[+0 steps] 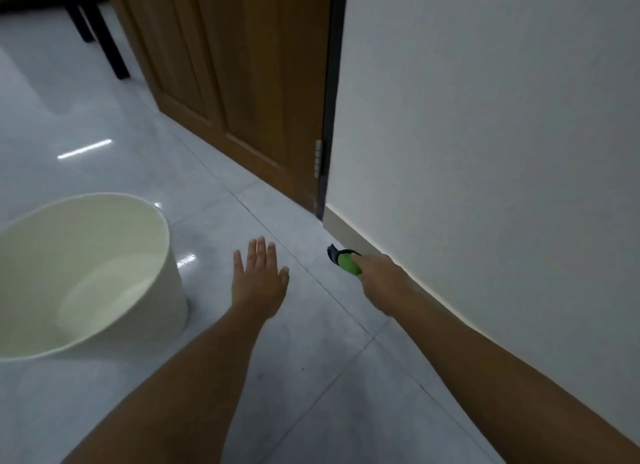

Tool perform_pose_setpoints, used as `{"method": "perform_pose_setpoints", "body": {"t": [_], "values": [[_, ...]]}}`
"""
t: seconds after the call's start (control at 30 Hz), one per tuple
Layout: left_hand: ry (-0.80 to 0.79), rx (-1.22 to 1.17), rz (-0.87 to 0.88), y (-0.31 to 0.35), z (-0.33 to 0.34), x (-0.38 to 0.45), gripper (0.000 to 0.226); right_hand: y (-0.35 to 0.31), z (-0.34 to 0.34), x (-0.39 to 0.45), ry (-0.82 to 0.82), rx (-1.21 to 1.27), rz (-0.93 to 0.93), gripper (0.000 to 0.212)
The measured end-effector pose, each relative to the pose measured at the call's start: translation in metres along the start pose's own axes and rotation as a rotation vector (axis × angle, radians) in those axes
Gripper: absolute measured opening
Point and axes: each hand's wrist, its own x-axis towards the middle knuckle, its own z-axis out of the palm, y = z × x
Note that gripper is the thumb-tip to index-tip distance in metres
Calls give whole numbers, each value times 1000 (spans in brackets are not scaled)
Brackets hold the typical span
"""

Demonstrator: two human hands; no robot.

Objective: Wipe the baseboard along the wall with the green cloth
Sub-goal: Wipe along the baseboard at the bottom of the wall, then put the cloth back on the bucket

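Note:
A pale baseboard (349, 231) runs along the foot of the white wall (485, 152), from the door frame toward the lower right. My right hand (382, 277) is shut on the green cloth (349, 263), which has a dark edge, and holds it against the baseboard a short way from the door frame. My left hand (258, 277) lies flat on the grey tiled floor (304, 359) with its fingers spread and holds nothing. It is to the left of the cloth.
A cream bucket (104, 221) stands on the floor at the left, close to my left arm. A brown wooden door (242, 83) with a dark frame (330, 117) meets the wall ahead. Black furniture legs (100, 31) stand at the far left.

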Motion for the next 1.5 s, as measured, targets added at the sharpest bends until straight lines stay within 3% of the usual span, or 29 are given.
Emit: {"method": "perform_pose_setpoints", "body": {"t": [0.1, 0.27, 0.5, 0.6, 0.77, 1.03, 1.2, 1.3, 1.5], "values": [[91, 26, -67, -53, -53, -11, 63, -59, -32, 7, 79, 74, -42, 39], [174, 33, -218, -136, -96, -36, 63, -151, -60, 26, 239, 145, -183, 41], [166, -7, -434, -232, -83, -71, 62, -270, -57, 44, 300, 122, -434, 44], [153, -25, -475, -251, -74, -78, 62, -300, -44, 35, 243, 38, -547, 46], [176, -57, -500, -256, -68, -83, 62, -304, -22, 29, -37, 22, -479, 57], [177, -58, -448, -250, -75, -87, 62, -302, -35, 25, 3, 3, -448, 61], [188, -63, -407, -236, -88, -87, 61, -297, -53, 21, -126, -21, -400, 57], [200, -71, -369, -222, -97, -87, 61, -295, -53, 15, -196, 98, -318, 47], [201, -64, -328, -212, -102, -91, 59, -299, -59, -7, -52, 25, -428, 36]]}}
